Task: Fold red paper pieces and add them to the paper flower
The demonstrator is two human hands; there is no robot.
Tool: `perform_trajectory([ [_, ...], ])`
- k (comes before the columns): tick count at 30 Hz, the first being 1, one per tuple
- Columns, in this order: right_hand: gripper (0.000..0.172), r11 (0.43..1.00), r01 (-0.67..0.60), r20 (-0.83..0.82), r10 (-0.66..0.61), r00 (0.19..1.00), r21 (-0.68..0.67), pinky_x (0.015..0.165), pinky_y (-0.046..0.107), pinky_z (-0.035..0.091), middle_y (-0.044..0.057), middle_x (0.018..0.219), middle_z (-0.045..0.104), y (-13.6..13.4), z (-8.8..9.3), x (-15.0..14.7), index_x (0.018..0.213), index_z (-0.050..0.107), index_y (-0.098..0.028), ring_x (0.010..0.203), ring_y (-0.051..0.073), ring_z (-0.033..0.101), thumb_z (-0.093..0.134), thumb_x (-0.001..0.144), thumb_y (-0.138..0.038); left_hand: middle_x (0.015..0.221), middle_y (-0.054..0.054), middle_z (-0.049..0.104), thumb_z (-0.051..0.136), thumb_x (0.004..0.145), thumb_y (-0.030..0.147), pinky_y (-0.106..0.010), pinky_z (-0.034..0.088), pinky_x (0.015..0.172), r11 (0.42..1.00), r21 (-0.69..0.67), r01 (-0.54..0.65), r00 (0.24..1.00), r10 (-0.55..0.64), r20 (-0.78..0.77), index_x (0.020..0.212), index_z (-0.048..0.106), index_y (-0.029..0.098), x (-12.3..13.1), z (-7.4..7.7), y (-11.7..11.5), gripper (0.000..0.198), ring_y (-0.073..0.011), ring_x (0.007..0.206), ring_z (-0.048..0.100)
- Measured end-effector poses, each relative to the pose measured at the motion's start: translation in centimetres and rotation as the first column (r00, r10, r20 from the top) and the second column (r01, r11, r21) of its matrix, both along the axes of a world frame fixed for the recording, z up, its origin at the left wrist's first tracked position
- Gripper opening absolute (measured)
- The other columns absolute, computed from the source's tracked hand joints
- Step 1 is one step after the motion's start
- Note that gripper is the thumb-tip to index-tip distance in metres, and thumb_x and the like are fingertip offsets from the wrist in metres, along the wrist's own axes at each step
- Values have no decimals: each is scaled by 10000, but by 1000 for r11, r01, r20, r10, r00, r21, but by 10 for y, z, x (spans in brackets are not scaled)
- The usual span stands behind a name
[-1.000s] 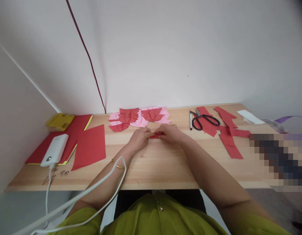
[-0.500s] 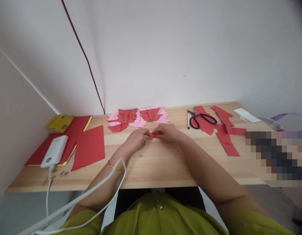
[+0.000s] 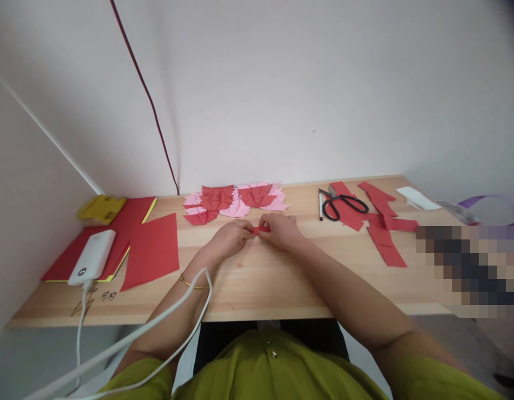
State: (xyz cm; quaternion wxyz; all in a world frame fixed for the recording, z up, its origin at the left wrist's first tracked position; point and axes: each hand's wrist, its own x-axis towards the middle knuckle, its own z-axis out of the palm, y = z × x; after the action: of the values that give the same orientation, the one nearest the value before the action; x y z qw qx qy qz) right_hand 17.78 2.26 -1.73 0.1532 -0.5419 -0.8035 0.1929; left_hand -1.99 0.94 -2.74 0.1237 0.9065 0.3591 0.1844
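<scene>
Between my two hands is a small folded piece of red paper [image 3: 262, 229], low over the wooden table [image 3: 265, 278]. My left hand [image 3: 235, 234] pinches its left end with bent fingers. At the other end, my right hand [image 3: 279, 230] has thumb and fingers closed on the paper. Most of the piece is covered by my fingers. Just beyond my hands lie several creased, jagged-edged paper cutouts, some red [image 3: 217, 197] and some pink [image 3: 235, 210], near the wall.
Black-handled scissors [image 3: 344, 205] and a pen [image 3: 320, 205] lie right of my hands, by red paper scraps [image 3: 385, 247]. On the left are red sheets [image 3: 154, 253], a white power bank [image 3: 93, 256] and a yellow packet [image 3: 101, 209]. A white cable [image 3: 156, 325] crosses my left forearm.
My right hand has shifted slightly left along the folded red paper, closer to my left hand. The other things stay where they were.
</scene>
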Motion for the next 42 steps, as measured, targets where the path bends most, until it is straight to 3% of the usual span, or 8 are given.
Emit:
perform_trajectory([
  [3,178,999,33,19,-34,999,13,766,353,292,39,896,664,-3,-1,-5,858,624,-229,872,217,549,588,720,-336,986,-73,651,479,775,85,-287,453,795,1000,2,-3,1000,3,-21,885,712,204,0,1,-1,284,-162,908,583],
  [17,305,977,-190,-41,187,981,-94,667,256,332,7,891,651,11,0,17,954,620,-250,809,166,550,546,673,-157,1022,-79,655,490,792,119,-289,457,824,1000,-20,3,1000,-3,-13,838,711,184,-3,1,-1,235,-172,933,590],
  [27,457,955,-251,-111,235,966,-159,650,229,367,3,863,638,15,-2,23,998,627,-250,762,147,545,488,603,-68,1044,-81,651,514,771,112,-297,457,858,999,-51,6,1000,-7,-6,805,709,181,-4,5,-2,209,-175,956,593],
  [32,448,949,-271,-120,254,960,-162,639,226,362,-2,858,641,17,-3,27,1000,637,-254,740,138,542,489,616,-77,1034,-79,653,511,771,111,-283,467,844,996,-89,-17,1000,18,18,796,707,176,-6,5,-1,209,-164,936,603],
  [37,191,981,-138,-88,127,988,-139,664,255,345,0,813,647,12,-3,16,889,639,-243,737,149,543,534,735,-284,1045,-83,648,511,768,112,-279,466,863,992,-121,-35,999,37,19,817,709,164,-7,8,-2,211,-163,947,602],
  [42,232,994,107,-3,-107,994,10,769,340,304,34,855,644,-2,-6,-8,812,605,-219,866,212,534,623,679,-409,1064,-85,634,513,752,101,-285,456,888,988,-152,-21,1000,21,2,832,712,165,-6,8,-2,223,-165,958,595],
])
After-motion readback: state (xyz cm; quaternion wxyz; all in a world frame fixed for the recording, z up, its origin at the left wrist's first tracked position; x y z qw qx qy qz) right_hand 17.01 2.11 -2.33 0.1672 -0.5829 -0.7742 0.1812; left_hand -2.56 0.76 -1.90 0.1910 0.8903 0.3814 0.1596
